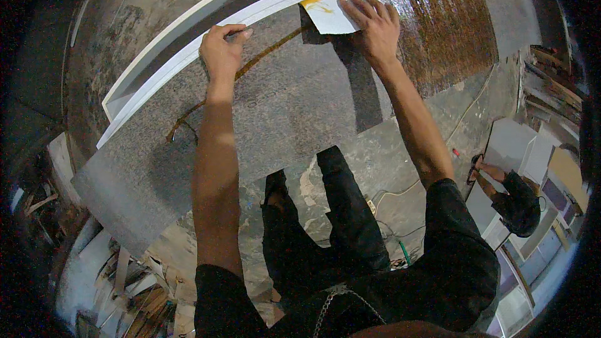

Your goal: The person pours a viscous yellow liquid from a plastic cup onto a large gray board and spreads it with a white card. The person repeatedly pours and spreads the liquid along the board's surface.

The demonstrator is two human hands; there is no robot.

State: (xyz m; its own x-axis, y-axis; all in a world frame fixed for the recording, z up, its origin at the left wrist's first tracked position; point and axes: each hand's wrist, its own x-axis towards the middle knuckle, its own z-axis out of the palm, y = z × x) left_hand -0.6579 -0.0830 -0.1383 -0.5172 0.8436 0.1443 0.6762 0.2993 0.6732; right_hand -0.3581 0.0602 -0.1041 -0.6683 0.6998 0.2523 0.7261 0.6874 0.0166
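Note:
A long speckled grey sheet lies across the view, in front of my body. Wet brown glue coats its right part, and a thin brown trail of glue runs over the left part. Near the far edge, my right hand grips a thin white flat piece, smeared with yellow along its far side, and presses it down on the sheet. My left hand is over the far left of the sheet, fingers curled and thumb close to the index finger. What it holds, if anything, is hidden.
White-edged panels run along the sheet's far side. Another person crouches at the right, beside pale cabinet parts. Wood scraps pile up at the lower left. A cable crosses the concrete floor.

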